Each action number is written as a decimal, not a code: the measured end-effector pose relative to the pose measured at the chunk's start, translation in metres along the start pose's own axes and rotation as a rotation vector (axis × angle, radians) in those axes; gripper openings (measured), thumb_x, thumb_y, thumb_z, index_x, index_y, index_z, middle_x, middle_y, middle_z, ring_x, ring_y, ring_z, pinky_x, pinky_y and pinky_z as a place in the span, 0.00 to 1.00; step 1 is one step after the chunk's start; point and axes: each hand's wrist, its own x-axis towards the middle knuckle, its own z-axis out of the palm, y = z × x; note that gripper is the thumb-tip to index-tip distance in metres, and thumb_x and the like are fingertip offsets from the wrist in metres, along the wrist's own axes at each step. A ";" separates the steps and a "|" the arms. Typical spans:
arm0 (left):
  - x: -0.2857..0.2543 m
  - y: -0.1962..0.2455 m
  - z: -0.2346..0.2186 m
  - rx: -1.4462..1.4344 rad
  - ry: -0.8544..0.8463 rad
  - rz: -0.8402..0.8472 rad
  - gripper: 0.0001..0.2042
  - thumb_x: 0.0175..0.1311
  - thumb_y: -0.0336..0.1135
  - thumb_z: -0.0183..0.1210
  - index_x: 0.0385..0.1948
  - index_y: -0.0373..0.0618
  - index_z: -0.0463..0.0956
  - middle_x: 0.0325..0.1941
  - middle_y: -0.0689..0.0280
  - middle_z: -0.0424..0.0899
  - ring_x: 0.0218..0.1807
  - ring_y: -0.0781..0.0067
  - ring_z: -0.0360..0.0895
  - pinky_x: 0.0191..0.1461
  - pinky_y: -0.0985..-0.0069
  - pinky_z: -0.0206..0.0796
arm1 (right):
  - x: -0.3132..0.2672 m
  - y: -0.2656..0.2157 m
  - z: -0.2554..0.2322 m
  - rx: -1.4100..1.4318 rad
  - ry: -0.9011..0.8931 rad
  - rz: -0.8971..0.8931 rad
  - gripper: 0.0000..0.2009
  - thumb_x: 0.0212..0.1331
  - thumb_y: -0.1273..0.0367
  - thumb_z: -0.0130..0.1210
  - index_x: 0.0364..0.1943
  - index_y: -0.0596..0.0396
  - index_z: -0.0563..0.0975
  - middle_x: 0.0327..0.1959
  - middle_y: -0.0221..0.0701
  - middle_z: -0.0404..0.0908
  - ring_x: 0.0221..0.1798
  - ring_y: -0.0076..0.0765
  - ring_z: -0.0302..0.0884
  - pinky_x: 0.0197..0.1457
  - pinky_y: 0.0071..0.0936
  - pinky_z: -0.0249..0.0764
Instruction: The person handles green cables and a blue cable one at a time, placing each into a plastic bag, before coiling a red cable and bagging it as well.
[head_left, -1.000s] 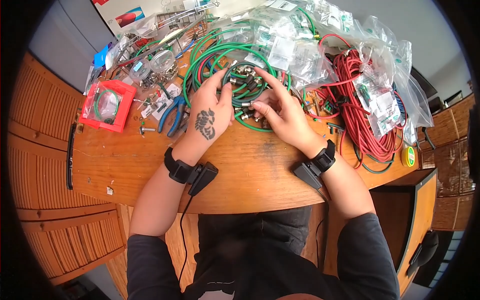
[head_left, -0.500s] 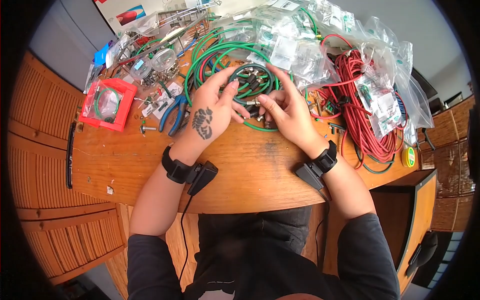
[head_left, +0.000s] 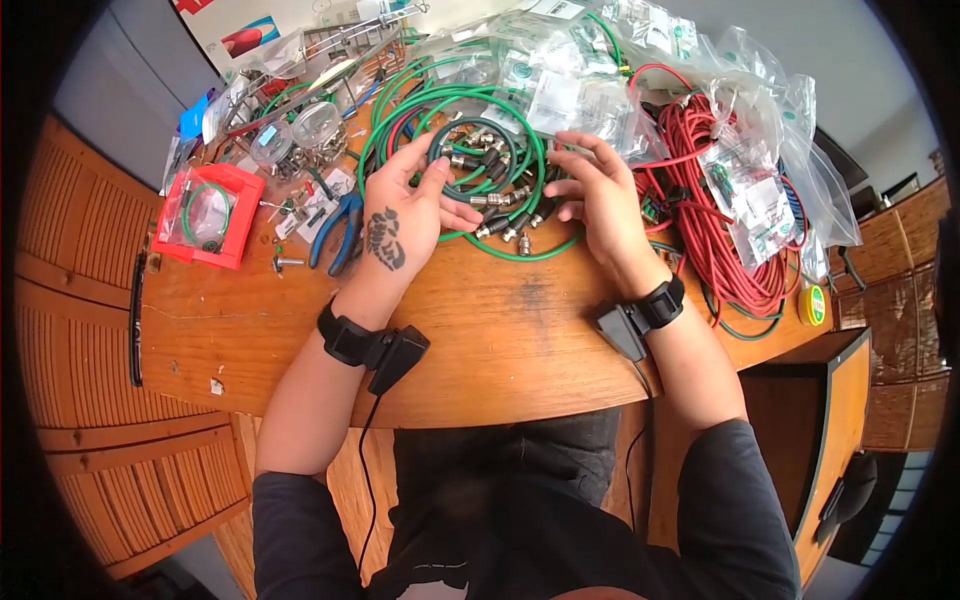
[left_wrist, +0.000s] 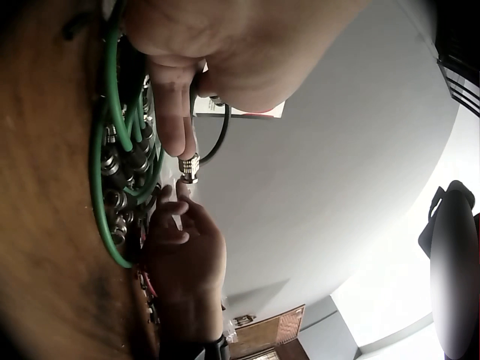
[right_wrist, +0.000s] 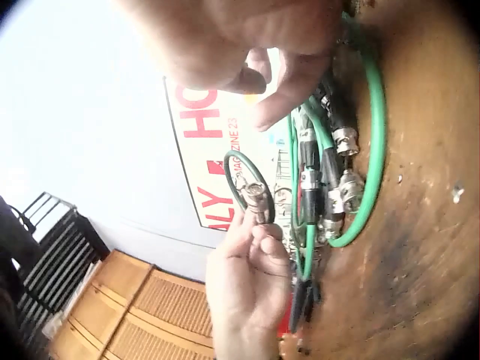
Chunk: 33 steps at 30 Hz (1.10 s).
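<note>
My left hand point(head_left: 408, 208) holds a small coil of dark cable point(head_left: 513, 155) above the pile, thumb and fingers pinching it at its left side. At the coil's lower end a silver BNC connector point(right_wrist: 255, 196) points toward the right hand; the left wrist view shows this metal connector point(left_wrist: 189, 168) just past the left fingertips. My right hand point(head_left: 608, 205) is apart from the coil, its fingers loosely spread with nothing in them. Below the hands lie green cables point(head_left: 541, 185) with several black-sleeved BNC connectors point(head_left: 524, 243).
A bundle of red cable point(head_left: 700, 235) and clear plastic bags point(head_left: 590, 95) lie to the right and back. On the left are blue-handled pliers point(head_left: 333, 235), a red bin point(head_left: 245, 225) and clear jars point(head_left: 316, 125) of small parts.
The right hand has let go of the connector end and moved right, its fingers spreading. The left hand still holds the dark cable coil and has shifted slightly left.
</note>
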 end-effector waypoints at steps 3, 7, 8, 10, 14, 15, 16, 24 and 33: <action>-0.001 0.000 0.001 0.011 0.001 -0.002 0.21 0.72 0.26 0.47 0.65 0.31 0.61 0.44 0.52 0.75 0.24 0.59 0.84 0.22 0.75 0.78 | 0.002 0.000 -0.006 0.165 0.055 0.148 0.17 0.63 0.74 0.50 0.57 0.58 0.71 0.45 0.36 0.78 0.31 0.28 0.82 0.22 0.17 0.74; -0.003 0.002 0.001 0.012 -0.012 0.005 0.21 0.72 0.26 0.47 0.65 0.32 0.61 0.41 0.55 0.74 0.23 0.61 0.84 0.21 0.75 0.78 | -0.005 -0.012 0.001 0.129 0.050 0.143 0.19 0.63 0.74 0.49 0.60 0.60 0.69 0.47 0.38 0.77 0.33 0.30 0.84 0.21 0.17 0.75; -0.003 0.002 0.001 0.011 -0.011 0.004 0.21 0.72 0.26 0.47 0.65 0.32 0.61 0.41 0.55 0.74 0.23 0.61 0.84 0.21 0.75 0.78 | -0.006 -0.013 0.002 0.116 0.063 0.122 0.21 0.63 0.74 0.48 0.61 0.60 0.67 0.48 0.40 0.76 0.35 0.32 0.84 0.21 0.17 0.76; -0.003 0.002 0.001 0.004 -0.031 0.008 0.20 0.73 0.26 0.47 0.65 0.33 0.62 0.39 0.58 0.73 0.23 0.61 0.84 0.21 0.76 0.77 | -0.008 -0.016 0.004 0.103 0.074 0.100 0.23 0.62 0.75 0.48 0.63 0.61 0.65 0.50 0.42 0.75 0.37 0.34 0.85 0.22 0.17 0.77; -0.002 -0.001 -0.001 0.005 -0.035 0.014 0.20 0.73 0.26 0.47 0.65 0.34 0.62 0.38 0.59 0.73 0.23 0.62 0.84 0.21 0.76 0.77 | -0.012 -0.022 0.007 0.106 0.087 0.074 0.27 0.61 0.77 0.46 0.66 0.63 0.62 0.56 0.46 0.71 0.41 0.37 0.85 0.24 0.18 0.78; -0.002 0.000 0.000 0.011 -0.033 0.014 0.20 0.73 0.26 0.47 0.65 0.34 0.62 0.38 0.59 0.73 0.22 0.62 0.84 0.20 0.76 0.77 | -0.013 -0.023 0.006 0.102 0.082 0.067 0.28 0.60 0.77 0.46 0.67 0.63 0.61 0.59 0.47 0.70 0.43 0.38 0.85 0.26 0.19 0.79; -0.002 0.001 0.000 0.019 -0.032 0.016 0.20 0.73 0.27 0.47 0.65 0.34 0.62 0.39 0.59 0.73 0.22 0.62 0.84 0.20 0.77 0.76 | -0.013 -0.022 0.006 0.102 0.082 0.068 0.28 0.60 0.77 0.46 0.67 0.63 0.61 0.59 0.47 0.70 0.43 0.38 0.85 0.26 0.19 0.79; -0.004 0.001 0.001 -0.018 0.009 0.059 0.21 0.72 0.29 0.50 0.64 0.33 0.63 0.39 0.58 0.75 0.22 0.64 0.83 0.21 0.76 0.76 | 0.009 0.003 -0.012 0.009 0.088 -0.340 0.27 0.61 0.74 0.57 0.66 0.63 0.65 0.61 0.36 0.74 0.52 0.28 0.79 0.49 0.20 0.75; 0.005 0.009 -0.016 -0.194 0.147 0.244 0.13 0.72 0.29 0.51 0.54 0.34 0.70 0.36 0.60 0.81 0.21 0.69 0.81 0.22 0.75 0.77 | 0.003 -0.011 -0.005 0.176 0.158 -0.338 0.20 0.55 0.80 0.64 0.51 0.58 0.72 0.46 0.31 0.77 0.45 0.25 0.79 0.46 0.18 0.76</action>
